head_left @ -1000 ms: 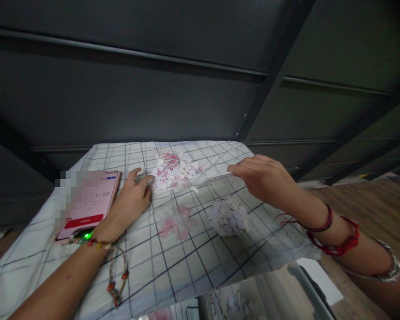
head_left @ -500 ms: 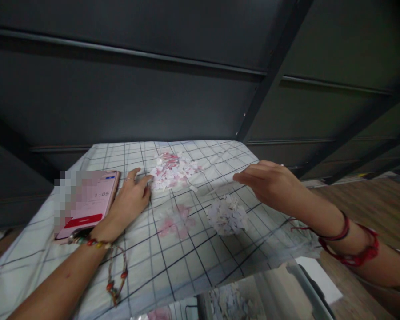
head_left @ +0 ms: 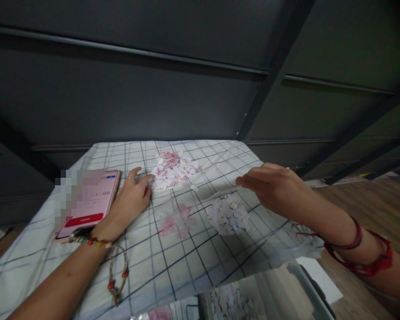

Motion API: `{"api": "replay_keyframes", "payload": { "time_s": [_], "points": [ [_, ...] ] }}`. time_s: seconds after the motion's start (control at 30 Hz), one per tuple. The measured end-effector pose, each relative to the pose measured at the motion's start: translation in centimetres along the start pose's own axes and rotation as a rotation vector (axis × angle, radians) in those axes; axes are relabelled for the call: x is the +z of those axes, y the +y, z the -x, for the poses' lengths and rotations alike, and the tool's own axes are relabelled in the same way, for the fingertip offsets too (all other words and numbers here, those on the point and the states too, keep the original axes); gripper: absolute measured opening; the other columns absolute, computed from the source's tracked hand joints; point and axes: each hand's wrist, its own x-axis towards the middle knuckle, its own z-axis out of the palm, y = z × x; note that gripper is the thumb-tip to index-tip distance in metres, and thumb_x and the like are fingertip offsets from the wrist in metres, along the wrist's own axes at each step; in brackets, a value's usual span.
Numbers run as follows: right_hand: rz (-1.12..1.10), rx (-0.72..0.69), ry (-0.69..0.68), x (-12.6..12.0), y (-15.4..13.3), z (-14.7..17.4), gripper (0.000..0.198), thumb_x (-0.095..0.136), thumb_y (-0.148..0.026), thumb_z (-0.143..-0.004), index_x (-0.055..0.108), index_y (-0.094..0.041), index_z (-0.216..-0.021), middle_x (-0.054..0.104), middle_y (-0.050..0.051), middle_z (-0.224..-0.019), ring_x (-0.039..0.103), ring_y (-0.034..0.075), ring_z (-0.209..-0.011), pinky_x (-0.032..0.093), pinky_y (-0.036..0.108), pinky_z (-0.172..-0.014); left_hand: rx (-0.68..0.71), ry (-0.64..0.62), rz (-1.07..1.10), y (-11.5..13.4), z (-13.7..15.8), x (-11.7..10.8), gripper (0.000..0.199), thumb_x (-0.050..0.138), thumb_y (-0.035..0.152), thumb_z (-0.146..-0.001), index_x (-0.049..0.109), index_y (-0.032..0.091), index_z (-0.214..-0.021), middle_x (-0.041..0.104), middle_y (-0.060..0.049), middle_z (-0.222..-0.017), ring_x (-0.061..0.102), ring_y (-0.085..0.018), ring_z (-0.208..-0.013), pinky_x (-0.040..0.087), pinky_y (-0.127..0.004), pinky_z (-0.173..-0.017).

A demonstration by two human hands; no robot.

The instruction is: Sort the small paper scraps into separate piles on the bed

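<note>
My left hand (head_left: 133, 191) rests on the checked cloth with its fingers apart. One fingertip reaches the left edge of a mixed pile of white and pink paper scraps (head_left: 175, 171). To the right, my right hand (head_left: 271, 184) hovers over the cloth, its fingers pinched together; anything between them is hidden or too small to make out. Below and left of it lies a heap of white scraps (head_left: 228, 214). A smaller group of pink pieces (head_left: 177, 221) is spread to the left of that heap.
A pink-framed phone (head_left: 90, 200) showing a timer lies left of my left hand. At the near edge stand a clear box (head_left: 280, 289) with white scraps in it and a pack with pink pieces (head_left: 158, 313). Dark panels (head_left: 173, 102) rise behind the cloth-covered table (head_left: 133, 262).
My right hand has shifted slightly to the right and down, still pinched. My left hand and the paper piles look the same.
</note>
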Motion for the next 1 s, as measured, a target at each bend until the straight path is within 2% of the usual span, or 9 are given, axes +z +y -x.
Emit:
{"api": "replay_keyframes", "payload": {
  "time_s": [0.13,0.23,0.43,0.6,0.77,0.87,1.0],
  "points": [
    [-0.063,-0.063,0.077,0.2,-1.1,-0.9,0.029,0.035,-0.005,-0.086,0.063,-0.015,-0.083,0.056,0.001,-0.062,0.044,0.013,-0.058,0.032,0.028,-0.057,-0.001,-0.031,0.011,0.2,0.0,-0.3,0.038,0.039,0.019,-0.083,0.055,0.008,-0.116,0.030,-0.017,-0.131,0.042,-0.030,-0.117,0.038,-0.041,-0.100],
    [-0.065,-0.089,0.136,0.0,-1.2,-1.5,0.031,0.033,-0.006,-0.087,0.062,-0.015,-0.083,0.056,0.001,-0.062,0.043,0.012,-0.057,0.030,0.027,-0.057,-0.011,-0.034,0.012,0.2,0.0,-0.4,0.038,0.038,0.019,-0.084,0.055,0.009,-0.116,0.030,-0.017,-0.131,0.042,-0.030,-0.117,0.038,-0.041,-0.099],
    [0.009,-0.037,0.076,0.1,-0.6,-1.4,0.035,0.031,-0.007,-0.087,0.062,-0.017,-0.075,0.053,0.000,-0.057,0.037,0.012,-0.052,0.026,0.028,-0.054,0.015,0.012,0.001,-0.1,0.1,0.1,0.037,0.039,0.018,-0.083,0.056,0.010,-0.115,0.033,-0.017,-0.132,0.041,-0.031,-0.119,0.037,-0.042,-0.100],
    [-0.043,-0.077,0.097,-0.2,-1.1,-1.4,0.032,0.033,-0.007,-0.087,0.063,-0.016,-0.079,0.056,0.001,-0.061,0.043,0.012,-0.057,0.030,0.027,-0.057,0.013,0.021,0.004,-0.1,0.1,0.0,0.036,0.041,0.016,-0.082,0.057,0.012,-0.115,0.034,-0.016,-0.133,0.042,-0.031,-0.118,0.039,-0.043,-0.098],
    [-0.022,-0.044,0.102,-1.4,-0.2,-0.7,0.032,0.033,-0.006,-0.087,0.062,-0.017,-0.084,0.057,0.001,-0.063,0.044,0.012,-0.057,0.031,0.027,-0.057,0.006,0.000,-0.022,0.0,0.1,-0.2,0.036,0.040,0.017,-0.084,0.056,0.011,-0.116,0.033,-0.017,-0.132,0.043,-0.030,-0.117,0.039,-0.042,-0.098],
    [-0.032,-0.074,0.074,-1.3,-0.2,-0.4,0.033,0.032,-0.006,-0.087,0.062,-0.018,-0.083,0.056,0.001,-0.062,0.044,0.012,-0.057,0.032,0.027,-0.058,0.002,-0.007,-0.031,0.0,0.1,-0.3,0.037,0.040,0.017,-0.084,0.055,0.012,-0.117,0.032,-0.015,-0.132,0.044,-0.029,-0.116,0.038,-0.041,-0.099],
    [-0.048,-0.144,0.123,-0.3,-1.4,-1.3,0.028,0.036,-0.009,-0.088,0.062,-0.015,-0.079,0.058,0.002,-0.064,0.045,0.013,-0.059,0.034,0.027,-0.059,0.003,-0.017,-0.019,0.0,0.2,-0.3,0.036,0.039,0.019,-0.085,0.055,0.011,-0.116,0.032,-0.016,-0.132,0.046,-0.029,-0.113,0.040,-0.041,-0.097]
  ]
}}
